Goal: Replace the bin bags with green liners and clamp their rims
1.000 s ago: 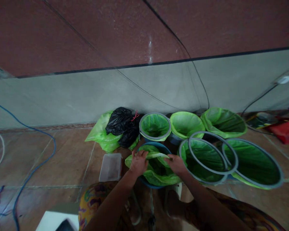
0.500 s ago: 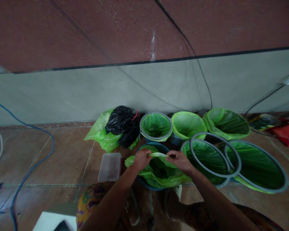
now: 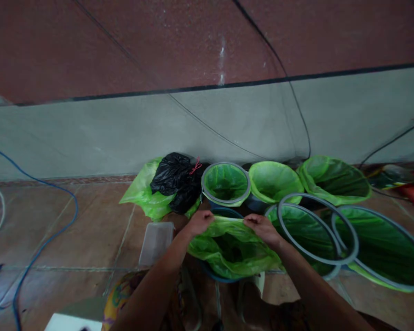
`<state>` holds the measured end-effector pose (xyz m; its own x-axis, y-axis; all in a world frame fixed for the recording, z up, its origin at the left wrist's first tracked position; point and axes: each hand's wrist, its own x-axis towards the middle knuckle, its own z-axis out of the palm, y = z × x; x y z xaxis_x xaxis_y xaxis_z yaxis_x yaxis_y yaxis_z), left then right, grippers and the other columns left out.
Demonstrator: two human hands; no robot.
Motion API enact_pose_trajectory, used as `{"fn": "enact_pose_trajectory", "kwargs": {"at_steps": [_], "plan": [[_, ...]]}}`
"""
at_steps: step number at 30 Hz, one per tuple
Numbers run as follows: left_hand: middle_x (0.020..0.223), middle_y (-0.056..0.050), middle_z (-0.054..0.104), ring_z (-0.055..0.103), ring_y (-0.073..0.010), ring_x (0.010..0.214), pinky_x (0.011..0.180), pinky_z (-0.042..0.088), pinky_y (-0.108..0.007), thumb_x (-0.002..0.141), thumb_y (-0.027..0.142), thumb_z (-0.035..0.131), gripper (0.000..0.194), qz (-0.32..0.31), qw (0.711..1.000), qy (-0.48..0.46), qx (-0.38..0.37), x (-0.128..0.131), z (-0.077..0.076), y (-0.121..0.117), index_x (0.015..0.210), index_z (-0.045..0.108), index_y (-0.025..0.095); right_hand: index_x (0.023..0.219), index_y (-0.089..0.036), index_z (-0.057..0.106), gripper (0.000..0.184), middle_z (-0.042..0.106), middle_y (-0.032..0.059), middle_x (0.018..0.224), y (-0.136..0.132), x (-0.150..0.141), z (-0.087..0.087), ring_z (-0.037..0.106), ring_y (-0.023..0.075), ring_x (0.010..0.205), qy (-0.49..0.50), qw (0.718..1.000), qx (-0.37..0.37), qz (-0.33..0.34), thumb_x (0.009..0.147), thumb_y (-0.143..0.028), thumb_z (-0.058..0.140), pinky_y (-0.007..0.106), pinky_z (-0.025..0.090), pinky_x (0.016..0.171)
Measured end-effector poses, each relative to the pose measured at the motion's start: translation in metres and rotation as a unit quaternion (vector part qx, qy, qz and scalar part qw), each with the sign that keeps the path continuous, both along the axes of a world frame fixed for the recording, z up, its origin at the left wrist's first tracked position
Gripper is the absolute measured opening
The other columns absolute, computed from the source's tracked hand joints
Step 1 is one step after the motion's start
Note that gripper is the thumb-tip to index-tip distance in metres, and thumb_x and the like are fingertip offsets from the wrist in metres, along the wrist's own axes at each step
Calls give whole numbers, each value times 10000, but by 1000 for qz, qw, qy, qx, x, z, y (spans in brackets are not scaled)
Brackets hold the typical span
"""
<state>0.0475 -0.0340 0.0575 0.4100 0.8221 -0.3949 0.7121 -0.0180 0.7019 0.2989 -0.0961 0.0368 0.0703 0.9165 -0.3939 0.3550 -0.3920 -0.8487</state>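
Observation:
A green bin liner (image 3: 241,265) hangs open inside a blue bin (image 3: 224,211) on the floor in front of me. My left hand (image 3: 200,222) pinches the liner's far edge on the left. Opposite it, my right hand (image 3: 262,227) grips the same edge on the right, and the edge is drawn straight between them. Most of the bin is covered by the liner; only parts of its blue rim show at the back and front. Against the right side stands a lined bin with a grey ring (image 3: 283,225) leaning over it.
Several more bins with green liners stand to the right, including a ringed one (image 3: 225,183) by the wall. Left of them lie a black plastic bag (image 3: 174,177) and a green bag (image 3: 138,193). A clear plastic box (image 3: 156,242) and a blue cable (image 3: 41,255) are on the tiles.
Both hands have pulled the liner's far edge slightly apart and straight. The liner spreads wider over the bin, hiding more of its rim. The view has shifted a little.

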Motion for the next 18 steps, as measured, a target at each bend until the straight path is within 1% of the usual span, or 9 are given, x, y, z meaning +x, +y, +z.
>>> {"fn": "enact_pose_trajectory", "kwargs": {"at_steps": [2, 5, 7, 10, 13, 16, 18], "plan": [[885, -39, 703, 619, -154, 844, 790, 452, -238, 908, 204, 463, 250, 36, 996, 72, 49, 8, -9, 9, 908, 709, 161, 785, -190, 691, 216, 717, 34, 766, 9, -3, -11, 631, 173, 724, -87, 996, 15, 12, 788, -361, 560, 266, 465, 695], [988, -97, 715, 640, -208, 951, 859, 451, -289, 919, 189, 433, 279, 82, 986, 127, 65, 20, -24, 22, 992, 700, 155, 843, -206, 720, 222, 743, 41, 826, 25, -10, -27, 658, 183, 775, -224, 974, 19, 8, 847, -325, 532, 262, 452, 711], [1023, -117, 718, 647, -230, 990, 874, 453, -305, 920, 218, 449, 277, 101, 980, 156, 67, 25, -33, 30, 1023, 699, 156, 888, -204, 737, 240, 755, 60, 895, 36, -14, -38, 671, 194, 821, -274, 962, 10, -6, 869, -313, 525, 263, 449, 722], [1040, -120, 727, 656, -237, 1002, 877, 461, -311, 915, 249, 466, 287, 114, 976, 175, 59, 27, -46, 43, 1037, 712, 165, 922, -204, 756, 260, 761, 77, 966, 50, -17, -53, 680, 209, 874, -291, 956, -4, -14, 880, -322, 529, 266, 453, 737], [1035, -119, 734, 665, -226, 979, 864, 469, -300, 889, 235, 490, 287, 115, 978, 171, 40, 22, -59, 56, 1012, 738, 158, 945, -208, 770, 275, 766, 72, 981, 60, -14, -65, 687, 208, 899, -294, 956, -19, -2, 885, -333, 532, 256, 461, 740], [939, -94, 746, 673, -205, 911, 813, 475, -270, 815, 159, 536, 250, 113, 981, 156, 4, 12, -73, 64, 917, 765, 144, 947, -204, 779, 285, 769, 59, 982, 65, -10, -71, 696, 191, 901, -291, 956, -37, 22, 889, -302, 518, 234, 462, 726], [835, -68, 738, 671, -196, 850, 760, 477, -257, 783, 139, 548, 229, 118, 983, 141, -20, 4, -80, 64, 847, 768, 136, 931, -199, 782, 295, 772, 53, 955, 64, -6, -72, 700, 178, 873, -291, 954, -48, 42, 894, -277, 500, 224, 460, 717]]}}
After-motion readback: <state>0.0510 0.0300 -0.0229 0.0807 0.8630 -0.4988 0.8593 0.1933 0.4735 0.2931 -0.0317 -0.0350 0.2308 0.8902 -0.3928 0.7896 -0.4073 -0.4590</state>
